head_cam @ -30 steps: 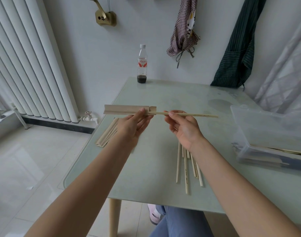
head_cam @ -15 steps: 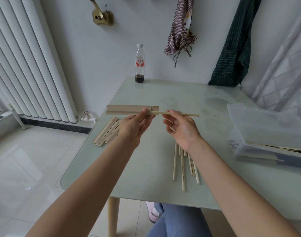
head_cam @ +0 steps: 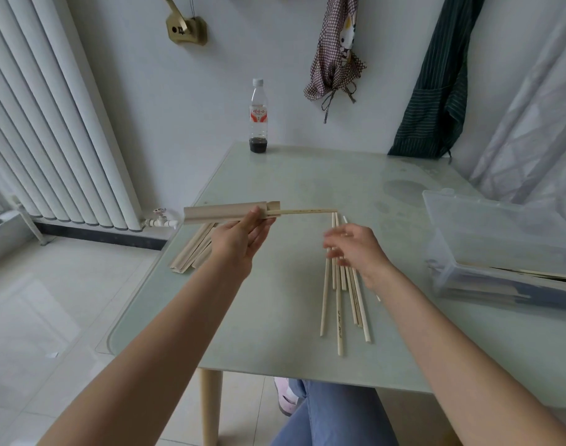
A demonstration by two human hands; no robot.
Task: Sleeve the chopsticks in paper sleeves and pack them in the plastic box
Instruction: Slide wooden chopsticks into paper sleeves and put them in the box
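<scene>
My left hand (head_cam: 243, 238) holds a tan paper sleeve (head_cam: 225, 213) level above the table, thumb on top. A wooden chopstick (head_cam: 307, 211) is partly inside it, its right end sticking out of the sleeve's mouth. My right hand (head_cam: 355, 252) hovers blurred over several loose chopsticks (head_cam: 339, 297) lying on the table, fingers loose and holding nothing. Empty sleeves (head_cam: 193, 249) lie in a pile at the table's left edge. The clear plastic box (head_cam: 500, 249) stands at the right, lid up, with sleeved pairs inside.
The pale green glass table (head_cam: 291, 181) meets a white wall. A bottle with dark liquid (head_cam: 258, 117) stands at the back. A radiator is at the left, hanging cloths and a curtain at the right. My knee in jeans shows below the table's near edge.
The chopstick has gone deeper into the sleeve. My right hand has let go of it and dropped toward the loose chopsticks on the table.
</scene>
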